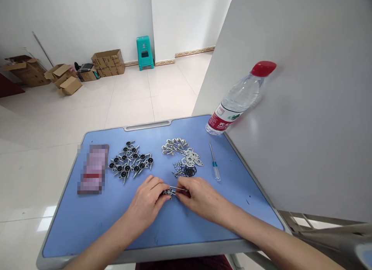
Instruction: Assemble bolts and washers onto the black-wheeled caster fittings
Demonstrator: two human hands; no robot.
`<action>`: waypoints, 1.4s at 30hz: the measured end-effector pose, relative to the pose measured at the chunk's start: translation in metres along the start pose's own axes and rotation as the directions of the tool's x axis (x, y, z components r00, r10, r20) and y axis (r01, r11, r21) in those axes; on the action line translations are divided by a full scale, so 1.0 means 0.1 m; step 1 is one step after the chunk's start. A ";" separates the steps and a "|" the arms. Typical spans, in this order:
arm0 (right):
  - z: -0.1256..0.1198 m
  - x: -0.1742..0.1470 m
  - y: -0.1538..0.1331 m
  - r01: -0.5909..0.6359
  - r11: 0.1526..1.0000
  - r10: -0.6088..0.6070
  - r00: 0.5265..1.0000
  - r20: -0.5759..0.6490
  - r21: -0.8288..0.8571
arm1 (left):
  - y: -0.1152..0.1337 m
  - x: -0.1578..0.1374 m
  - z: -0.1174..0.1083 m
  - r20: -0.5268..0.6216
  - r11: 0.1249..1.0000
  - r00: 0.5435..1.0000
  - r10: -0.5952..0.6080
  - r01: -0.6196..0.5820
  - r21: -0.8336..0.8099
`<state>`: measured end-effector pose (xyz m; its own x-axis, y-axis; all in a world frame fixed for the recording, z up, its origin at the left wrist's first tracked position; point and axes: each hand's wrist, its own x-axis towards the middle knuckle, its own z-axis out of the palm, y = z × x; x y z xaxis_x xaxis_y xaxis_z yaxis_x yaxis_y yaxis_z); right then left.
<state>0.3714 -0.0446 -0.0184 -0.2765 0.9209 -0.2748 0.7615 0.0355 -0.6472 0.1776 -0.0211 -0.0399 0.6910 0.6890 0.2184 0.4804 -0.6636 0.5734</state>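
Close to the table's near middle, my left hand (pixel 150 199) pinches a small metal fitting (pixel 168 192), partly hidden by the fingers. My right hand (pixel 198 195) is closed on a thin metal rod (pixel 176 188) whose tip reaches the fitting; its full shape is hidden in the palm. Just beyond the hands lie black rubber rings (pixel 190 171) and tiny screws (pixel 176 170). Flat metal plates (pixel 192 158) and shiny metal levers (pixel 174 145) are heaped behind those. To the left, several metal fittings with black round discs (pixel 135 156) form a spread-out group.
A screwdriver (pixel 215 165) lies on the blue table (pixel 186 227), right of the parts. A water bottle (pixel 235 101) stands at the back right against a grey panel (pixel 305 118). A blurred-out packet (pixel 93 169) lies left. Cardboard boxes (pixel 109 63) and a green stool (pixel 144 52) stand beyond.
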 end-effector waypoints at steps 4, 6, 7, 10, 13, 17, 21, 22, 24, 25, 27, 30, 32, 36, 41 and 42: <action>-0.14 0.00 0.04 0.010 0.995 -0.012 1.000 0.016 0.094 | -0.03 0.02 0.00 -0.011 0.997 0.998 0.067 -0.068 -0.027; -0.24 0.02 0.07 -0.003 0.988 0.010 0.999 -0.049 0.157 | -0.05 0.02 0.00 -0.027 0.996 0.997 0.078 -0.079 -0.040; -0.29 0.04 0.09 -0.010 0.987 0.026 0.995 -0.097 0.163 | -0.05 0.02 0.01 -0.032 0.996 0.996 0.080 -0.081 -0.043; -0.36 0.09 0.13 -0.045 0.991 0.067 0.982 -0.177 0.127 | -0.06 0.01 0.01 -0.039 0.995 0.995 0.087 -0.088 -0.048; -0.31 0.14 0.13 -0.065 0.996 0.074 0.983 -0.169 0.055 | -0.06 0.01 0.01 -0.039 0.995 0.995 0.088 -0.090 -0.048; -0.18 0.19 0.12 -0.072 0.996 0.062 0.984 -0.167 -0.055 | -0.06 0.02 -0.01 -0.021 0.996 0.997 0.073 -0.074 -0.045; -0.12 0.22 0.12 -0.084 0.989 0.061 0.982 -0.178 -0.124 | -0.06 0.02 -0.01 -0.007 0.997 0.997 0.072 -0.072 -0.037; -0.12 0.23 0.12 -0.082 0.988 0.059 0.983 -0.173 -0.131 | -0.06 0.02 -0.01 -0.003 0.997 0.997 0.072 -0.072 -0.036; -0.13 0.22 0.13 -0.071 0.990 0.050 0.984 -0.170 -0.124 | -0.06 0.02 0.00 -0.001 0.997 0.997 0.072 -0.072 -0.035; -0.13 0.22 0.13 -0.064 0.993 0.046 0.984 -0.175 -0.097 | -0.07 0.02 0.00 -0.001 0.997 0.997 0.073 -0.073 -0.036; -0.15 0.20 0.13 -0.039 0.998 0.046 0.982 -0.183 0.041 | -0.07 0.01 0.00 -0.005 0.996 0.997 0.077 -0.077 -0.040; -0.17 0.16 0.11 0.009 0.919 0.041 0.992 -0.119 0.395 | -0.07 0.01 0.01 -0.015 0.996 0.997 0.080 -0.081 -0.048; -0.14 0.13 0.07 0.002 0.832 0.023 0.999 -0.038 0.555 | -0.07 0.01 0.01 -0.012 0.996 0.997 0.075 -0.075 -0.051; -0.05 0.12 0.01 -0.067 0.787 0.022 0.997 0.080 0.613 | -0.06 0.01 0.01 0.004 0.998 0.998 0.055 -0.055 -0.031; 0.00 0.12 0.02 -0.088 0.829 0.041 0.995 0.096 0.553 | -0.05 0.01 0.01 0.003 0.999 0.999 0.049 -0.049 -0.008; 0.00 0.12 0.02 -0.090 0.837 0.043 0.994 0.098 0.540 | -0.05 0.00 0.01 0.003 0.999 0.999 0.050 -0.050 -0.006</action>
<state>0.3697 -0.0329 -0.0227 -0.2998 0.8789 -0.3709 0.3450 -0.2626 -0.9011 0.1758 -0.0177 -0.0432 0.7160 0.6539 0.2446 0.4420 -0.6958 0.5661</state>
